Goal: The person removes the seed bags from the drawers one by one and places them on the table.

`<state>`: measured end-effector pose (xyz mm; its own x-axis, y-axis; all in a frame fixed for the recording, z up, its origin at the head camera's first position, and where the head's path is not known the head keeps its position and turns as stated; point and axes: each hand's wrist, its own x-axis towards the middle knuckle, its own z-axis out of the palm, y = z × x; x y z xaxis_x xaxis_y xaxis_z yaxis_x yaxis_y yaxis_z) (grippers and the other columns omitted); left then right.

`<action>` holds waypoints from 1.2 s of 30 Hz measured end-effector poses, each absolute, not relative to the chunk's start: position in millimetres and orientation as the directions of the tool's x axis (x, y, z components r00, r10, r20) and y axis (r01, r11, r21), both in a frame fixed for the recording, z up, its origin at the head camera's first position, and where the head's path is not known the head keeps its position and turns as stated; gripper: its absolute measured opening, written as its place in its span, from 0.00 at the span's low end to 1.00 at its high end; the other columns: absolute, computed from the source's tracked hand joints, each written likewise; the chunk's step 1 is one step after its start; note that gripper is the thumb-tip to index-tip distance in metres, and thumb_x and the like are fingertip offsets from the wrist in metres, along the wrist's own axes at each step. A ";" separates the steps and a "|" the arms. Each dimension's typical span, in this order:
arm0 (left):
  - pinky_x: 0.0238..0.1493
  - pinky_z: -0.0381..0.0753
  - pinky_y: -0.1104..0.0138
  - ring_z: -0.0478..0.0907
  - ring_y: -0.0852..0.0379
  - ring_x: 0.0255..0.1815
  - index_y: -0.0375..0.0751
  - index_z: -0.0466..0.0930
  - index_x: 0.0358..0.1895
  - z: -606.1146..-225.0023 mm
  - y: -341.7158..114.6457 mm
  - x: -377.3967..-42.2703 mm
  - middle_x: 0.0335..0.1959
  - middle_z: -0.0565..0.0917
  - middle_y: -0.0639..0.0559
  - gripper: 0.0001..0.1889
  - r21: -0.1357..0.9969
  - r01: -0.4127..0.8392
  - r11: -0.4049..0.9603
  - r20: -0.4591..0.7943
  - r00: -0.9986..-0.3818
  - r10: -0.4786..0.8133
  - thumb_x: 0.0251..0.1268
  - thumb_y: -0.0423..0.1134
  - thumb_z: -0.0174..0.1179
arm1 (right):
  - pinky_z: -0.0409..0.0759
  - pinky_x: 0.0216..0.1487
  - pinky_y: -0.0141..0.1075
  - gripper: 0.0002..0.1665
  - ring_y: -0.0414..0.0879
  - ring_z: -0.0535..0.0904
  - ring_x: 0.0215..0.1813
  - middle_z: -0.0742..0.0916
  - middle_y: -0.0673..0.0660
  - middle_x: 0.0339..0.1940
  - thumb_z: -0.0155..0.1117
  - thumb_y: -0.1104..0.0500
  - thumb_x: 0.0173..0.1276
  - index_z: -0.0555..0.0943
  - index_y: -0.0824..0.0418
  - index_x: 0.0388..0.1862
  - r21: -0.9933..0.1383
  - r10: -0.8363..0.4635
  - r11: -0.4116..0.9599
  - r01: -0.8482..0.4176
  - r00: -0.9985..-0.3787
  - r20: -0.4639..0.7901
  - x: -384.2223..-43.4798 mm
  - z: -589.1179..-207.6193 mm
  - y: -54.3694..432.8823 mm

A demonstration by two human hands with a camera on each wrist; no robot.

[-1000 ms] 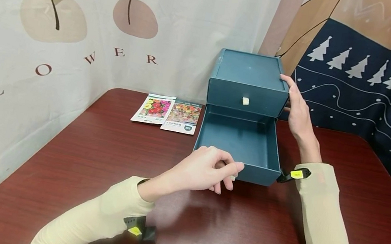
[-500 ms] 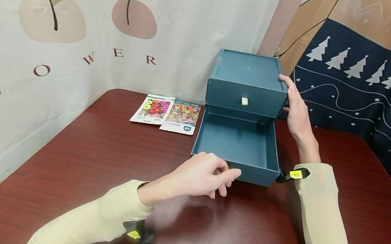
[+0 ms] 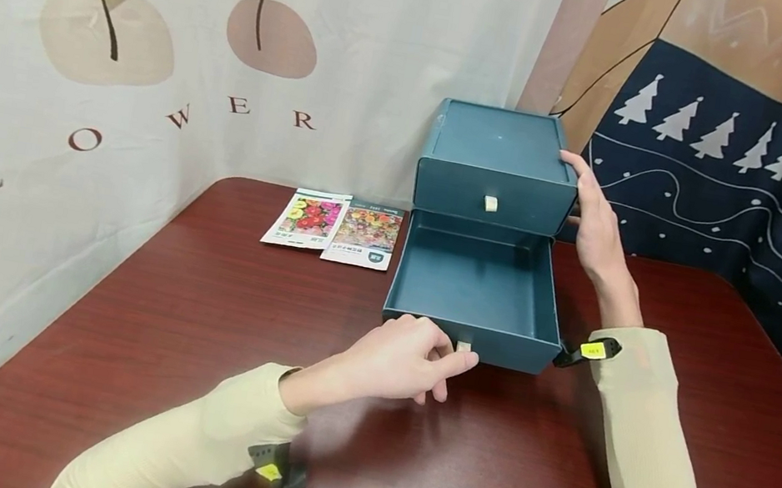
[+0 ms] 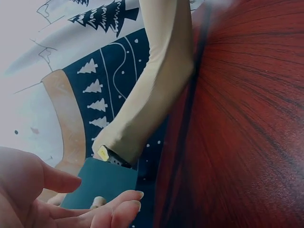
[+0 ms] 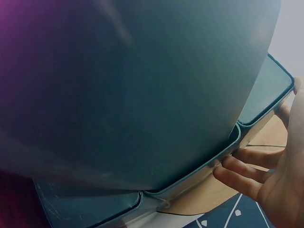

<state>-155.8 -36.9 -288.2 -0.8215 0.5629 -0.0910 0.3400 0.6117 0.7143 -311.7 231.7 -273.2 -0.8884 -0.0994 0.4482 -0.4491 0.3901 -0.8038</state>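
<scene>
A blue two-drawer box [image 3: 501, 138] stands at the back of the table. Its lower drawer [image 3: 484, 279] is pulled out, with nothing inside; the upper drawer [image 3: 452, 188] is closed. My left hand [image 3: 405, 356] is just before the lower drawer's front, next to its pale knob [image 3: 463, 347]. In the left wrist view, thumb and fingers are apart, and the knob [image 4: 98, 202] shows between them, not gripped. My right hand [image 3: 598, 237] rests against the box's right side, one fingertip on the top edge. The right wrist view shows its fingers [image 5: 242, 178] spread along that side.
Two flower-picture packets, one [image 3: 307, 219] partly against the other [image 3: 365, 234], lie left of the box on the reddish-brown table [image 3: 217, 294]. A white printed curtain [image 3: 372, 64] hangs behind, and a dark blue tree-patterned cloth [image 3: 733, 186] at the right.
My left hand has drawn slightly down and away from the lower drawer's front, with the fingers loosened and the knob now showing. The drawer, box and right hand have stayed in place.
</scene>
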 end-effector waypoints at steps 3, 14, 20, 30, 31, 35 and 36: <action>0.32 0.77 0.69 0.84 0.59 0.19 0.45 0.84 0.27 -291.4 -35.7 -156.2 0.17 0.84 0.64 0.21 0.708 0.335 0.622 -0.102 -0.823 0.559 0.76 0.53 0.55 | 0.62 0.66 0.69 0.33 0.59 0.64 0.69 0.64 0.52 0.80 0.26 0.38 0.83 0.61 0.41 0.80 -0.805 -0.101 0.387 -0.450 -0.888 0.448 -311.8 -273.0 231.0; 0.35 0.76 0.71 0.85 0.53 0.20 0.39 0.83 0.33 -300.1 -31.2 -154.9 0.17 0.84 0.63 0.17 0.749 0.329 0.575 -0.068 -0.825 0.562 0.79 0.46 0.53 | 0.62 0.66 0.69 0.33 0.60 0.64 0.69 0.63 0.51 0.80 0.26 0.38 0.83 0.61 0.41 0.80 -0.807 -0.103 0.385 -0.448 -0.890 0.445 -311.9 -272.8 230.4; 0.40 0.77 0.72 0.84 0.55 0.18 0.36 0.84 0.37 -302.0 -27.7 -153.8 0.17 0.84 0.64 0.17 0.764 0.334 0.552 -0.046 -0.825 0.563 0.81 0.41 0.50 | 0.62 0.66 0.69 0.33 0.59 0.63 0.70 0.63 0.51 0.80 0.26 0.38 0.83 0.61 0.41 0.80 -0.809 -0.100 0.386 -0.442 -0.893 0.440 -311.0 -272.3 230.7; 0.34 0.76 0.73 0.82 0.58 0.14 0.37 0.84 0.36 -305.4 -26.1 -154.4 0.16 0.84 0.64 0.15 0.796 0.347 0.496 0.008 -0.825 0.565 0.80 0.37 0.50 | 0.61 0.66 0.69 0.33 0.60 0.64 0.69 0.63 0.52 0.80 0.26 0.37 0.82 0.61 0.41 0.80 -0.808 -0.100 0.390 -0.442 -0.892 0.441 -310.8 -271.7 231.7; 0.34 0.76 0.73 0.81 0.59 0.14 0.37 0.84 0.36 -305.6 -26.0 -154.7 0.16 0.84 0.64 0.15 0.796 0.353 0.492 0.018 -0.826 0.563 0.80 0.37 0.50 | 0.61 0.66 0.69 0.33 0.60 0.64 0.69 0.63 0.52 0.80 0.26 0.37 0.82 0.61 0.41 0.80 -0.807 -0.099 0.391 -0.443 -0.892 0.441 -310.9 -271.7 231.8; 0.34 0.76 0.73 0.80 0.62 0.13 0.38 0.83 0.35 -306.8 -25.1 -157.0 0.17 0.84 0.63 0.14 0.800 0.371 0.471 0.056 -0.828 0.558 0.80 0.36 0.50 | 0.61 0.66 0.69 0.33 0.60 0.64 0.69 0.63 0.52 0.80 0.26 0.37 0.82 0.61 0.41 0.80 -0.806 -0.101 0.392 -0.444 -0.891 0.442 -311.0 -272.3 232.3; 0.35 0.76 0.73 0.80 0.62 0.13 0.38 0.83 0.35 -306.8 -25.2 -157.5 0.17 0.84 0.62 0.14 0.804 0.374 0.463 0.063 -0.827 0.559 0.79 0.36 0.50 | 0.61 0.66 0.69 0.33 0.59 0.64 0.69 0.63 0.52 0.80 0.26 0.37 0.82 0.61 0.41 0.80 -0.806 -0.101 0.393 -0.444 -0.891 0.442 -311.0 -272.5 232.4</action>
<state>-157.5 -25.2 -306.8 -0.8268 0.5590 0.0630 0.3739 0.4625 0.8039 -311.0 232.4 -272.5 -0.8914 -0.1007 0.4419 -0.4437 0.3928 -0.8055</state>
